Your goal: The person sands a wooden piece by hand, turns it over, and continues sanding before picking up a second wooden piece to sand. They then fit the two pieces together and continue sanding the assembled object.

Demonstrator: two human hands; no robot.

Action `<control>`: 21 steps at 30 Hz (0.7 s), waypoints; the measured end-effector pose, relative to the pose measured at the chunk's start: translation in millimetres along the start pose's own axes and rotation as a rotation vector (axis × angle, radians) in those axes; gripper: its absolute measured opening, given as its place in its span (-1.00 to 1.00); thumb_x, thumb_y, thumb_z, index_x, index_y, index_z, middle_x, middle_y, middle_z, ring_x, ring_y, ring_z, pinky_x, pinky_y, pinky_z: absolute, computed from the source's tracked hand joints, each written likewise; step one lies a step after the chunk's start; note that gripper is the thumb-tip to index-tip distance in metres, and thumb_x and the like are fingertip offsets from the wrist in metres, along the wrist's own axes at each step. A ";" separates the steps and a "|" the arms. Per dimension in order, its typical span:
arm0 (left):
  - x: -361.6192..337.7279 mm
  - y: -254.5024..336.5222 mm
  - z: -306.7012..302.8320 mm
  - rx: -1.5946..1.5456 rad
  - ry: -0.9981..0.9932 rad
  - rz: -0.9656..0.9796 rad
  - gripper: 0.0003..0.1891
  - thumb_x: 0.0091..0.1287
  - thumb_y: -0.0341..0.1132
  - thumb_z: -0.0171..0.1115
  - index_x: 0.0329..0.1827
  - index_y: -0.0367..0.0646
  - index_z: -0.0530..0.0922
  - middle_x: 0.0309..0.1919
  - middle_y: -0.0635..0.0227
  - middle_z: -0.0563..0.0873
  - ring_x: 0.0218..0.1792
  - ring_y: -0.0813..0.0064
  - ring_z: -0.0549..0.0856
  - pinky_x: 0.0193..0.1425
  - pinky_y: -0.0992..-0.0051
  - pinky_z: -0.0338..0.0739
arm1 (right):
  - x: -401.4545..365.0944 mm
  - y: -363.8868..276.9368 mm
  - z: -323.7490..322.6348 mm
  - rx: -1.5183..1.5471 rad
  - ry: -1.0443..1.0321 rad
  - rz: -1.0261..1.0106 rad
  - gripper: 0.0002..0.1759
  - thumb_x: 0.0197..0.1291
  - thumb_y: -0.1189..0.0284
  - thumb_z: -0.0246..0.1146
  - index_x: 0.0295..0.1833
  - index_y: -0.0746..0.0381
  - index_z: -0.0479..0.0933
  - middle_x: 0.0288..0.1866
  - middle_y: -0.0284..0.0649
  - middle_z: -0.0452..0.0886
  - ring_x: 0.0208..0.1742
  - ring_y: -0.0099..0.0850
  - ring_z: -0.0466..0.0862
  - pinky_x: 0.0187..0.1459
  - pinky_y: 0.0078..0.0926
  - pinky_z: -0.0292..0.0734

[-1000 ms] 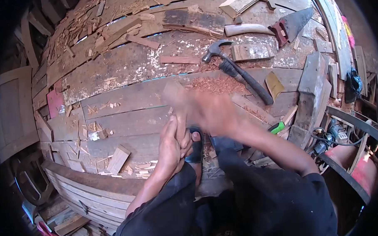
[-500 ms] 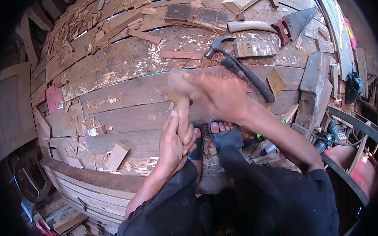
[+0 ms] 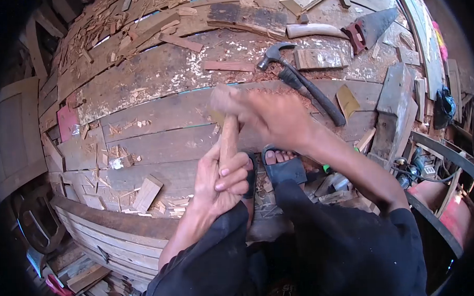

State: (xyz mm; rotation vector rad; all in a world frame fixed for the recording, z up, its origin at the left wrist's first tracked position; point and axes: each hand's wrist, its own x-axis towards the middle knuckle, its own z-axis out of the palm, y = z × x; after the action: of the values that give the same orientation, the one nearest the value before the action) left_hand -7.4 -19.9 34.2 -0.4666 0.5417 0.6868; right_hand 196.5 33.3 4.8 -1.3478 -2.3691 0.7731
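Note:
My left hand [image 3: 214, 182] is wrapped round the lower part of a smooth wooden handle [image 3: 228, 140], which points up and away from me. At its upper end my right hand [image 3: 277, 118] is closed over the wood, its fingertips smeared by motion. A yellowish-brown edge of what looks like sandpaper [image 3: 216, 117] shows beneath those fingers; they hide the handle's tip. Beyond my right hand lie a claw hammer [image 3: 309, 88] with a dark grip and a loose yellow-brown sheet [image 3: 347, 101] like sandpaper.
A handsaw [image 3: 371, 31], a pale curved wooden handle [image 3: 316, 30] and a wood block [image 3: 321, 58] lie on the plank floor [image 3: 158, 143]. Chips are scattered about. A heavy timber [image 3: 394, 95] stands at right, near a power tool with a cord [image 3: 411, 168]. Stacked boards [image 3: 114, 230] are at lower left.
My left hand has turned, so its curled fingers now show across the front of the handle. My right hand stays at the upper end, still blurred.

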 end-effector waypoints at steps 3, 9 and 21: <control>-9.3 -0.7 -1.8 -0.041 0.110 0.049 -0.51 0.75 -0.13 -0.25 0.69 0.21 0.23 -0.59 0.57 0.37 -0.75 0.76 0.30 -0.62 0.64 0.16 | -17.9 -24.6 3.5 0.118 0.010 -0.201 -0.52 0.42 0.18 0.31 0.39 0.03 0.54 -0.15 -0.14 0.75 -0.28 -0.11 0.80 -0.38 -0.15 0.68; -9.6 -3.4 2.2 0.039 0.176 0.030 -0.51 0.75 -0.11 -0.24 0.69 0.23 0.23 -0.59 0.60 0.33 -0.76 0.75 0.28 -0.60 0.65 0.16 | -19.5 -24.7 -4.9 0.091 -0.043 -0.039 -0.50 0.36 0.21 0.35 0.38 0.03 0.55 -0.05 -0.10 0.77 -0.19 -0.07 0.81 -0.34 -0.13 0.70; -8.9 -6.8 2.1 0.166 0.216 0.000 -0.59 0.74 0.05 -0.24 0.17 -0.01 0.51 -0.62 0.61 0.31 -0.78 0.73 0.24 -0.61 0.62 0.15 | -9.9 -13.3 -6.1 -0.058 -0.049 -0.097 -0.46 0.43 0.03 0.28 0.45 -0.07 0.51 -0.27 -0.18 0.74 -0.39 -0.15 0.78 -0.49 -0.18 0.64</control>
State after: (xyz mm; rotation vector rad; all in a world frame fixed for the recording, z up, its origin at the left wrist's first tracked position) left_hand -7.8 -27.5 42.7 -0.3865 0.7956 0.5895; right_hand 195.4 21.1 17.6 -1.2385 -2.4919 0.7233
